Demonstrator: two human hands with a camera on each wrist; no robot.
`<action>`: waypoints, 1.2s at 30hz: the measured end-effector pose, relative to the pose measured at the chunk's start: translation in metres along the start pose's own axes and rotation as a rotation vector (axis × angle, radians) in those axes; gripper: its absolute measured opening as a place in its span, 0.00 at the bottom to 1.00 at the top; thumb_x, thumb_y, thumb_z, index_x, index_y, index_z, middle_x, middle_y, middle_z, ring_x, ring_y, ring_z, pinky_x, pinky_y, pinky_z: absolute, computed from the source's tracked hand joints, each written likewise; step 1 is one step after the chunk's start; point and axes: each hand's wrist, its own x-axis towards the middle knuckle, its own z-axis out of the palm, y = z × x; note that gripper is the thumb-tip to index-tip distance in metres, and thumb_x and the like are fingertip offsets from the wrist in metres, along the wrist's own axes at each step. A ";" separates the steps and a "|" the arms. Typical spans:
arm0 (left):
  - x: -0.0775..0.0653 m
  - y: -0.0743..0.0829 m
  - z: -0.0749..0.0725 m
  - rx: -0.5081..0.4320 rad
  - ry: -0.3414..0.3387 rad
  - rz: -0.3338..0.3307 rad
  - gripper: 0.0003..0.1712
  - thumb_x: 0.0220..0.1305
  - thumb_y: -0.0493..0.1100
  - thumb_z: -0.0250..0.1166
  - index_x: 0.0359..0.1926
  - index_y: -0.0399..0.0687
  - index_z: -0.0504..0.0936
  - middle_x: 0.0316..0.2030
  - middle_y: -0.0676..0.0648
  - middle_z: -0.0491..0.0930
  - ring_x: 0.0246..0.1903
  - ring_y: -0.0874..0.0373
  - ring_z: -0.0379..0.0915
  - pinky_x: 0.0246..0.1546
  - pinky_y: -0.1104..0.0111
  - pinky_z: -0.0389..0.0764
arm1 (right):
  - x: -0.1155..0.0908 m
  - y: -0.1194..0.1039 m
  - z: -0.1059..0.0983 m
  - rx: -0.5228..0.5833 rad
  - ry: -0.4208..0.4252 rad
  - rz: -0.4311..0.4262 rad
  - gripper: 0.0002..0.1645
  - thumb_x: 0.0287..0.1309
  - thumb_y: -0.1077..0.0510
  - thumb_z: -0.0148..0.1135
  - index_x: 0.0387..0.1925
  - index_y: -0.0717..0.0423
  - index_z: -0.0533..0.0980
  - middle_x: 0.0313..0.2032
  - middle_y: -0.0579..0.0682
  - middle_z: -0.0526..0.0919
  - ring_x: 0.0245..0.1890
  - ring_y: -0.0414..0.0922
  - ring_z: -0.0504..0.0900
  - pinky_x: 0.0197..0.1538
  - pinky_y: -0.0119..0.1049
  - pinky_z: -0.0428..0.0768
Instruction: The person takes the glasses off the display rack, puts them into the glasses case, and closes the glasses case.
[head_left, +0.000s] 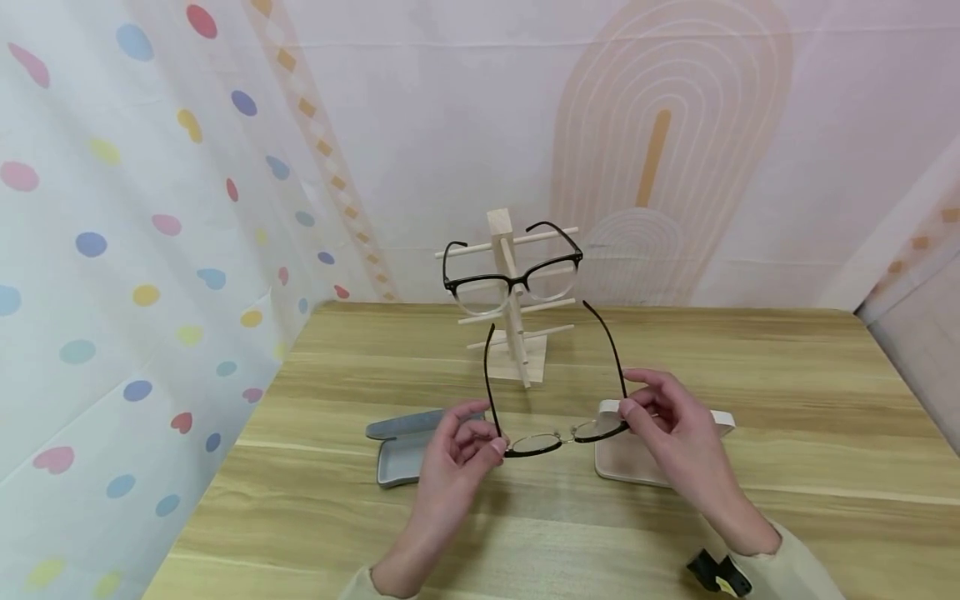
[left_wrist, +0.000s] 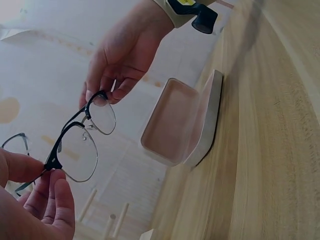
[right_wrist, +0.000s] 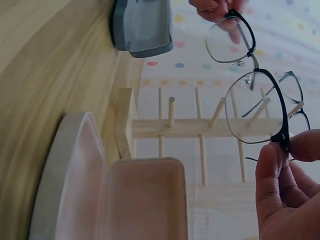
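A pair of half-rim eyeglasses point(head_left: 534, 447), black along the brow with thin metal lower rims, is held up over the table with its temples unfolded toward the stand. My left hand point(head_left: 459, 467) pinches it at the left hinge between thumb and fingers. At the other hinge my right hand point(head_left: 678, 437) pinches it the same way. Behind it, a wooden display stand point(head_left: 513, 321) carries another pair of eyeglasses point(head_left: 517, 282), black on top and clear below, on its upper pegs.
A grey glasses case point(head_left: 397, 471) lies unfolded by my left hand. Beneath my right hand stands an opened white case point(right_wrist: 145, 200) with pink lining. A black strap device point(head_left: 718, 573) sits at my right wrist. Patterned curtains point(head_left: 450, 125) hang behind the wooden table point(head_left: 300, 517).
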 end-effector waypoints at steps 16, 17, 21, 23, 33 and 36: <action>0.004 -0.003 0.021 0.093 -0.032 0.116 0.25 0.65 0.28 0.67 0.62 0.37 0.74 0.42 0.37 0.83 0.40 0.57 0.81 0.41 0.71 0.83 | -0.015 0.014 -0.013 0.011 0.079 0.008 0.22 0.70 0.65 0.65 0.63 0.60 0.74 0.39 0.53 0.85 0.34 0.39 0.84 0.39 0.24 0.83; 0.004 -0.004 0.022 0.100 -0.035 0.115 0.25 0.65 0.28 0.67 0.62 0.37 0.74 0.42 0.38 0.83 0.40 0.57 0.80 0.41 0.72 0.83 | -0.016 0.015 -0.014 0.007 0.085 0.003 0.22 0.69 0.66 0.65 0.63 0.60 0.74 0.38 0.53 0.85 0.34 0.40 0.84 0.39 0.25 0.83; 0.007 -0.006 0.027 0.118 -0.042 0.114 0.25 0.66 0.28 0.67 0.63 0.37 0.74 0.41 0.38 0.83 0.40 0.57 0.80 0.41 0.73 0.82 | -0.016 0.018 -0.018 0.003 0.102 -0.018 0.22 0.68 0.68 0.65 0.61 0.61 0.74 0.38 0.54 0.85 0.32 0.40 0.84 0.37 0.25 0.83; 0.009 -0.007 0.029 0.115 -0.043 0.120 0.25 0.66 0.28 0.67 0.63 0.37 0.74 0.41 0.38 0.83 0.40 0.57 0.80 0.41 0.73 0.83 | -0.017 0.019 -0.019 0.000 0.112 -0.025 0.21 0.68 0.68 0.65 0.61 0.61 0.74 0.38 0.54 0.86 0.31 0.40 0.84 0.35 0.26 0.83; 0.016 -0.012 0.037 0.086 -0.061 0.152 0.26 0.65 0.26 0.66 0.63 0.39 0.75 0.40 0.39 0.82 0.37 0.58 0.80 0.40 0.73 0.83 | -0.021 0.022 -0.023 0.007 0.168 -0.069 0.21 0.67 0.71 0.64 0.59 0.61 0.76 0.37 0.53 0.86 0.31 0.39 0.85 0.35 0.24 0.83; 0.018 -0.012 0.039 0.083 -0.065 0.156 0.26 0.65 0.26 0.66 0.63 0.39 0.75 0.40 0.39 0.82 0.38 0.58 0.80 0.40 0.74 0.83 | -0.022 0.023 -0.025 0.008 0.176 -0.082 0.22 0.66 0.72 0.64 0.59 0.60 0.76 0.37 0.50 0.86 0.31 0.40 0.85 0.35 0.24 0.83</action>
